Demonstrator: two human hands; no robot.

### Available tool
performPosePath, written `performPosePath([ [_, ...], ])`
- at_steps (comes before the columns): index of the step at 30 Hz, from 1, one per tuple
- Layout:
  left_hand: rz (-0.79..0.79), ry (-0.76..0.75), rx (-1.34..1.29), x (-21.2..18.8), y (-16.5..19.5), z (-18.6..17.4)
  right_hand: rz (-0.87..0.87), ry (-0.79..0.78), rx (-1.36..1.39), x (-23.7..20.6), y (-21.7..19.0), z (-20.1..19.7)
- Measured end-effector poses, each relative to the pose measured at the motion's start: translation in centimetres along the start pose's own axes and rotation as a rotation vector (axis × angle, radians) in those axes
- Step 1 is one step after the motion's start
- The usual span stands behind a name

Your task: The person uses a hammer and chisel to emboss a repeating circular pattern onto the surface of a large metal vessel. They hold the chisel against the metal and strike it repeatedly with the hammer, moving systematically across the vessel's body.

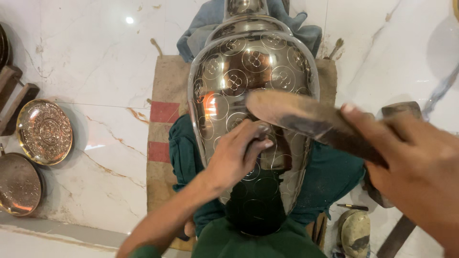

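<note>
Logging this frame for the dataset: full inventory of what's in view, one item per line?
Metal vase: 1, silvery, engraved circles, centre, lying on cloth.
Wooden mallet: 1, brown, over the vase.
Small tool: 1, dark, tip on the vase, partly hidden.
Green cloth: 1, under the vase.
Burlap mat: 1, tan with red stripes, on floor.
Blue cloth: 1, top centre.
Brass plates: 2, golden, left floor.
Stone: 1, greyish, bottom right.
Marble floor: white, veined.
Left hand: holds the small tool.
Right hand: grips the mallet.
</note>
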State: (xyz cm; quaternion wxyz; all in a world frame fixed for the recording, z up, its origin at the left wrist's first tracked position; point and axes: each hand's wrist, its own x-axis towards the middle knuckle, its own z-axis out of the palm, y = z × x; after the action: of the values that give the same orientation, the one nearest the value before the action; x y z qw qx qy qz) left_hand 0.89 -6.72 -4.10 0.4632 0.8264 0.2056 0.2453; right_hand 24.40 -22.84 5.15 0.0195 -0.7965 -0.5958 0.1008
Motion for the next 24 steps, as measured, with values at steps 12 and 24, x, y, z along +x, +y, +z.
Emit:
performPosePath([
  [12,-0.270,0.390,0.003,-7.5,-2.5,5.7,-0.573,0.043,-0.154,3.3,-4.4,-4.3],
  [24,-0.311,0.426,-0.010,-3.3,0.3,5.0,-0.220,-0.265,-0.541,4.9,-2.8,-3.1],
])
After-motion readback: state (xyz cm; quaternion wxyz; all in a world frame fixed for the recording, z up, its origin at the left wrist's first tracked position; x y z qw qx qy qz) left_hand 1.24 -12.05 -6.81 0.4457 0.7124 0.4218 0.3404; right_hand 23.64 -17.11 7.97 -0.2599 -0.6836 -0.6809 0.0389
